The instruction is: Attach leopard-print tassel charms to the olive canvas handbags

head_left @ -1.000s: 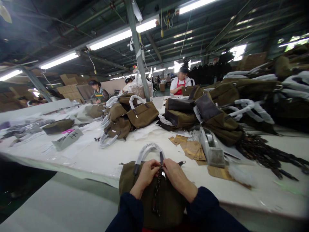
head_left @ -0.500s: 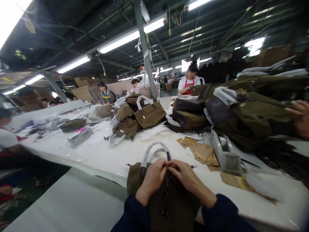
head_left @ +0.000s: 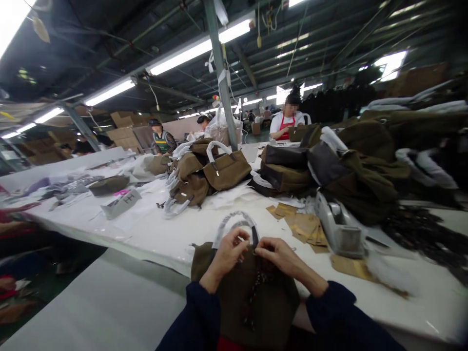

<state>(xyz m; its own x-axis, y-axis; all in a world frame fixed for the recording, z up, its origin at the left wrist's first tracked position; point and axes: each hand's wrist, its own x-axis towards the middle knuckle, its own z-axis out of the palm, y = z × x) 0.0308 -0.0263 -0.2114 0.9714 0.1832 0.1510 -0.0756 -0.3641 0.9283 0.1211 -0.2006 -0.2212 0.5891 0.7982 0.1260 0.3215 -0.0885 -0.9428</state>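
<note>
- Gripping the top edge of the olive bag [head_left: 252, 297], your left hand [head_left: 224, 258] is curling its fingers over the rim beside the wrapped handle [head_left: 234, 225].
- Your right hand [head_left: 283, 258] is pinching something small at the bag's top centre, just beside the left hand; what it pinches is too small to tell.
- The olive bag is lying at the near edge of the worktop [head_left: 175, 234], against your body, with its wrapped handle standing up behind both hands.
- A dark beaded strap [head_left: 256, 297] is hanging down the bag's front, below your hands.
- A tape dispenser [head_left: 338, 226] is sitting on the worktop to the right, with brown card tags [head_left: 303, 226] lying beside it.
- A pile of brown bags [head_left: 208, 173] is resting further back, and a heap of dark olive bags [head_left: 351, 161] is filling the right side.
- A person in a red apron [head_left: 287, 122] is working in the distance.
</note>
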